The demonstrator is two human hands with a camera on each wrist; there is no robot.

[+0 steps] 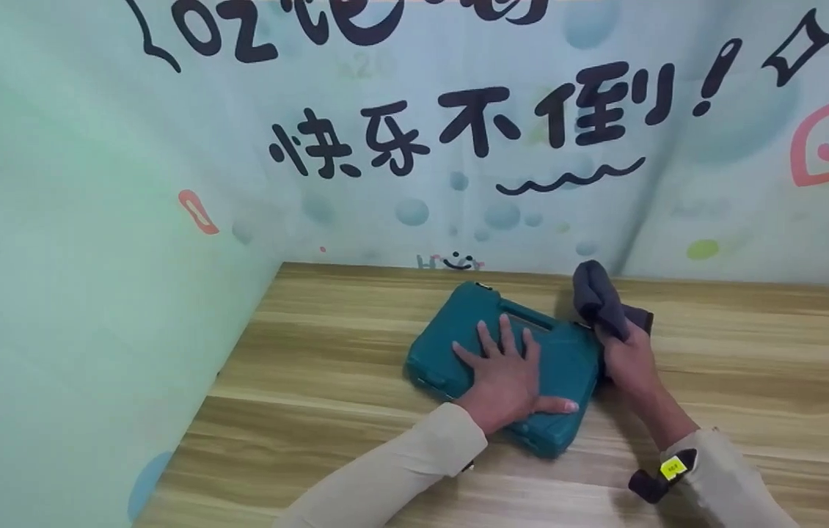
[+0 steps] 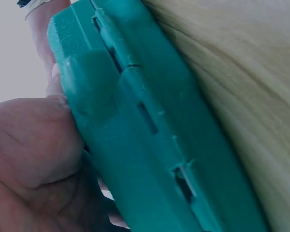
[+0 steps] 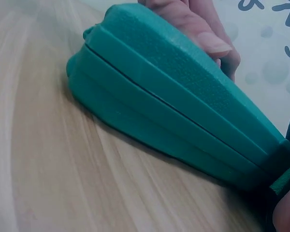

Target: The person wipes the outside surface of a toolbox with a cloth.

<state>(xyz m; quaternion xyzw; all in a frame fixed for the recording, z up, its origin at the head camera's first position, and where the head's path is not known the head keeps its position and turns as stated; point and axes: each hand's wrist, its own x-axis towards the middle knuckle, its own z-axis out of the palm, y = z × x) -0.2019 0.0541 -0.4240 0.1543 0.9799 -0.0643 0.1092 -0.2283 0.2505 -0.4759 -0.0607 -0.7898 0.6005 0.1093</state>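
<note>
A teal plastic carrying case (image 1: 565, 367) lies flat on the wooden table, its handle (image 1: 528, 314) toward the back wall. My left hand (image 1: 506, 381) rests on the lid with fingers spread and thumb stretched toward the right edge. Folded dark grey cloth (image 1: 598, 297) is gripped in my right hand (image 1: 631, 363), against the case's far right corner. In the left wrist view, the hinged side of the case (image 2: 135, 121) shows beside my palm (image 2: 34, 154). The right wrist view shows the closed seam along the case's short side (image 3: 169, 106); the cloth is mostly out of frame there.
The wood-grain table (image 1: 312, 330) stretches to both sides of the case. A printed fabric backdrop (image 1: 385, 220) with large black lettering rises at the table's back edge, and a pale green wall (image 1: 92, 257) stands on the left.
</note>
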